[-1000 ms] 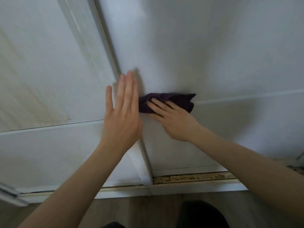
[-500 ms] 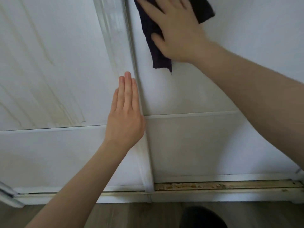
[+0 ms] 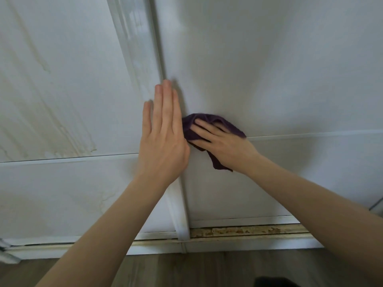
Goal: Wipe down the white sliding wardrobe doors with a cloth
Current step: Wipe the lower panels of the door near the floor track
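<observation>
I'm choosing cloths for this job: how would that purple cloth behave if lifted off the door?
Probably floppy: the cloth bunches under the right hand and a corner droops below it. Likely light, since flat fingers alone pin it to the door.

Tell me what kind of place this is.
Probably a room in a home, close up to a sliding wardrobe: overlapping white door panels, a worn bottom track beneath them, and wood-look flooring at its foot.
</observation>
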